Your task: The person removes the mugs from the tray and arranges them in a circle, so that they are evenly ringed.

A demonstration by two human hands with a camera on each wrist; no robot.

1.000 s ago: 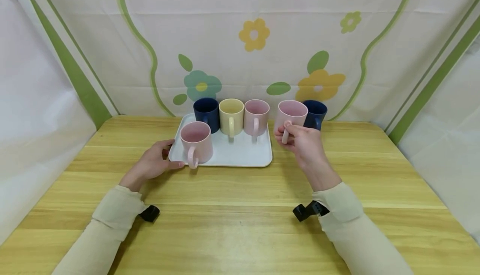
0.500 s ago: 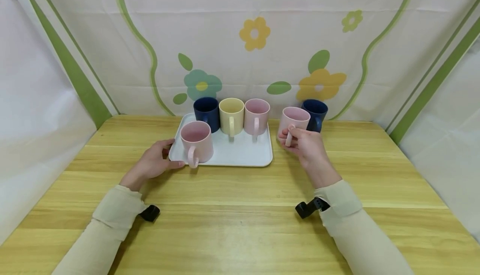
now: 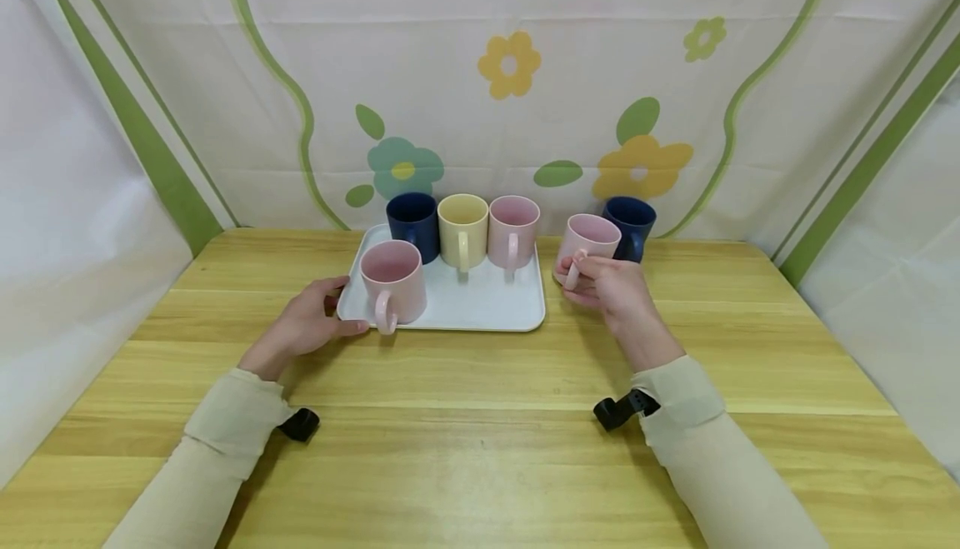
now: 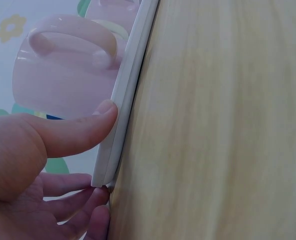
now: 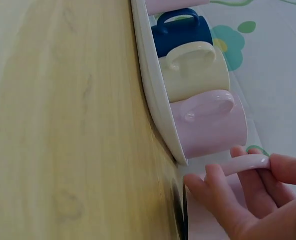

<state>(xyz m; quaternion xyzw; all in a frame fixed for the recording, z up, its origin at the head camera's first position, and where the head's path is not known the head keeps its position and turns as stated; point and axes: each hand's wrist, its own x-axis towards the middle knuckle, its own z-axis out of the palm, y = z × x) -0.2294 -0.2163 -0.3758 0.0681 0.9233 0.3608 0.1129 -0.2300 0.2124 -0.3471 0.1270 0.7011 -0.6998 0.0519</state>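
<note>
My right hand point(image 3: 618, 291) pinches the handle of a pink mug point(image 3: 590, 246), slightly tilted, just right of the white tray point(image 3: 476, 303). In the right wrist view, a dark strip shows beside this mug's base; I cannot tell whether it fully rests on the table. My left hand point(image 3: 309, 320) grips the tray's front-left corner, thumb point(image 4: 82, 134) against the rim and fingers at the side. On the tray, another pink mug point(image 3: 406, 292) stands front left. Behind it, a navy mug point(image 3: 429, 237), a yellow mug point(image 3: 451, 241) and a pink mug point(image 3: 499, 241) form a row.
A second navy mug point(image 3: 637, 228) stands on the wooden table point(image 3: 480, 449) just behind the held mug, partly hidden by it. A flowered cloth point(image 3: 600, 57) hangs at the table's back edge, close behind the mugs.
The right hand has brought the pink mug down and slightly right, in front of the navy mug. In the last half second it tilted a little. Left hand and tray have stayed put.
</note>
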